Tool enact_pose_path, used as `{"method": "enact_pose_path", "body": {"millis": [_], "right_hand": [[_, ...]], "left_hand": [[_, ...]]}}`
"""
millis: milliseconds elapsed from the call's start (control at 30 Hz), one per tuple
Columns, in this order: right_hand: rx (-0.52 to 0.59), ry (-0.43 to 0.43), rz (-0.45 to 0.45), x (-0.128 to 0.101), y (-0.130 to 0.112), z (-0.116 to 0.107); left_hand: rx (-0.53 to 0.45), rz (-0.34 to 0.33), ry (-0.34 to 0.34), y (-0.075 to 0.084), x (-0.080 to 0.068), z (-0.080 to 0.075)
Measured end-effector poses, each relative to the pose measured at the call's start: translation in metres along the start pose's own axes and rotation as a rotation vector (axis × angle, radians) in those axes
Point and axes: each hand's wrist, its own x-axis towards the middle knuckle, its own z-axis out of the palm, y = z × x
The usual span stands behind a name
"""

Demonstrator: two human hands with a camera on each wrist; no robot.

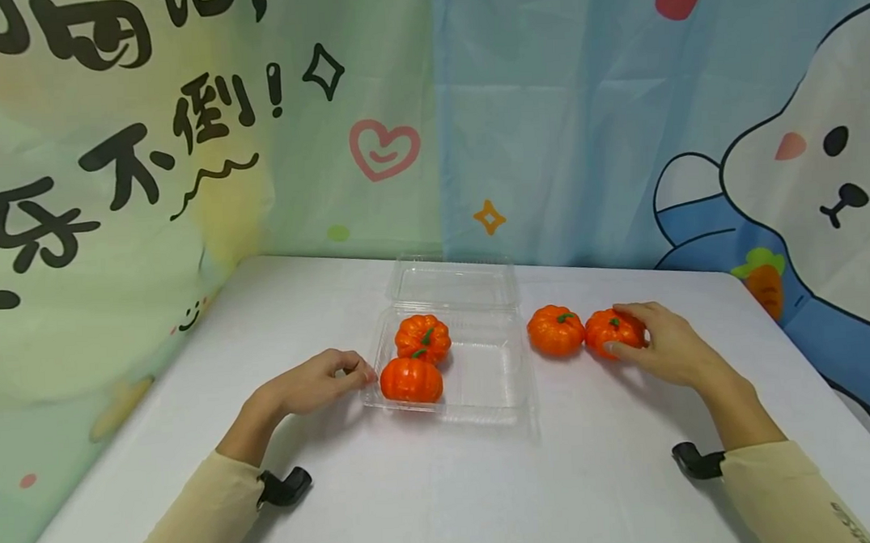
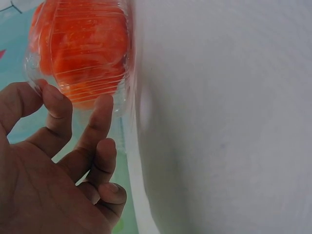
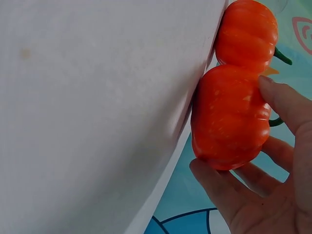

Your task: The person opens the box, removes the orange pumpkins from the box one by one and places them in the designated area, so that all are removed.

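Note:
An open clear plastic clamshell box [image 1: 484, 383] lies mid-table, lid [image 1: 453, 283] folded back. Two orange toy pumpkins sit in its left half, one behind [image 1: 422, 337] and one in front [image 1: 410, 379]. My left hand [image 1: 355, 374] rests its fingertips against the box's left wall; the left wrist view shows this hand [image 2: 73, 105] touching the wall [image 2: 124, 105] with a pumpkin [image 2: 83, 44] behind it. Right of the box stand two more pumpkins. My right hand [image 1: 616, 328] grips the outer one [image 1: 604, 330], thumb and fingers [image 3: 234, 131] curled round it [image 3: 224, 107]. The other pumpkin [image 1: 556, 329] [image 3: 246, 31] touches it.
The white table [image 1: 444, 482] runs to a cartoon cloth backdrop [image 1: 546, 137] behind and on the left. The table's right edge [image 1: 810, 344] lies just beyond my right hand. Black wrist mounts [image 1: 284, 485] [image 1: 694, 459] sit on both forearms.

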Motion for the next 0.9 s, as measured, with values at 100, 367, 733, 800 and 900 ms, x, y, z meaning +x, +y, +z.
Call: {"method": "enact_pose_path", "body": {"millis": [100,367,733,800,900], "right_hand": [[0.011,0.001,0.01,-0.0004,-0.0001,0.0006],[0.039,-0.036,0.014,0.0003,0.0009,0.0015],[0.028,-0.038,0.002,0.0016,-0.003,0.0041],[0.03,-0.031,0.0,0.0017,-0.0055,0.0043],[0.039,-0.014,-0.021,0.0016,-0.0088,0.0041]], "left_hand": [[0.005,0.003,0.002,0.0002,0.0001,-0.0004],[-0.001,-0.005,0.003,0.002,-0.0003,-0.0019],[-0.015,0.004,-0.006,0.0011,-0.0004,-0.0013],[-0.017,0.004,-0.007,0.0011,-0.0005,-0.0011],[-0.019,0.006,-0.006,0.001,-0.0006,-0.0007]]}}
